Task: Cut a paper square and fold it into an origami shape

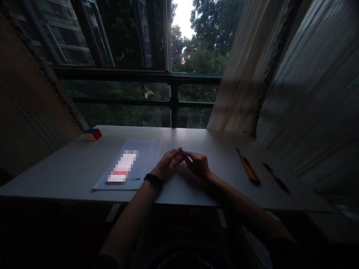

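Note:
Above the white table, my left hand (pixel 169 161) and my right hand (pixel 199 164) meet at the fingertips. Between them is a small dark bluish object (pixel 184 152), too small and dim to name. My right thumb and forefinger pinch it, with the other fingers curled in. The fingertips of my left hand close on its other side, and a black band (pixel 153 179) circles that wrist. To the left of my left hand lie white paper sheets (pixel 151 149), partly covered by a pixelated patch.
The white table (pixel 182 194) stands before a window with a dark railing (pixel 140 76). A colour cube (pixel 93 134) sits at its far left corner. On the right lie a yellow utility knife (pixel 248 167) and a black pen (pixel 276 177). Curtains (pixel 238 74) hang at the sides.

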A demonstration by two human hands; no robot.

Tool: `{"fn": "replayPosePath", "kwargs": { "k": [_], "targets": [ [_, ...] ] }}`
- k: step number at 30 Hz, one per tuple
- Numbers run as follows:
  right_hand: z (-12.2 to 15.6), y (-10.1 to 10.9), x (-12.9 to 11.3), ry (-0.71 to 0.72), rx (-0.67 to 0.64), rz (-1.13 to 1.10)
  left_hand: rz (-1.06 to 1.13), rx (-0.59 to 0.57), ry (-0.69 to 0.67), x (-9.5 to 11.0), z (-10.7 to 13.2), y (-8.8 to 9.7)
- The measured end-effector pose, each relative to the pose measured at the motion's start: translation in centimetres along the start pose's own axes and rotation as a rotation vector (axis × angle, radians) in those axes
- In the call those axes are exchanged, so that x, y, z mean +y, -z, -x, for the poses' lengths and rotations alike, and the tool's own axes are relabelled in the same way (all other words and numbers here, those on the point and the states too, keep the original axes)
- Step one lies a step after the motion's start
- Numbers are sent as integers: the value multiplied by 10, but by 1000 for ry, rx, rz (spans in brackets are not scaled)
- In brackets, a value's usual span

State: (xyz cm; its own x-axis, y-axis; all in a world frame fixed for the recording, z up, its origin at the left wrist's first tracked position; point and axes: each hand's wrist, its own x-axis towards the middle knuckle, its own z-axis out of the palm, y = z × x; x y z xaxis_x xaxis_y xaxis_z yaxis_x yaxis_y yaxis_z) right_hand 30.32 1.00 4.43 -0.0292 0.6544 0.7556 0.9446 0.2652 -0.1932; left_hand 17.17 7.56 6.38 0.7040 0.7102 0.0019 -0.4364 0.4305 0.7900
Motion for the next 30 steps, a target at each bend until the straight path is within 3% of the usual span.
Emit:
{"fn": "replayPosePath", "kwargs": {
  "k": [8, 30],
  "targets": [
    [2, -3, 2, 1, -2, -23, -31, 45, -16, -2, 1, -2],
    [-1, 7, -2, 42, -47, -158, -18, 34, 0, 1, 3, -1]
  ]
}}
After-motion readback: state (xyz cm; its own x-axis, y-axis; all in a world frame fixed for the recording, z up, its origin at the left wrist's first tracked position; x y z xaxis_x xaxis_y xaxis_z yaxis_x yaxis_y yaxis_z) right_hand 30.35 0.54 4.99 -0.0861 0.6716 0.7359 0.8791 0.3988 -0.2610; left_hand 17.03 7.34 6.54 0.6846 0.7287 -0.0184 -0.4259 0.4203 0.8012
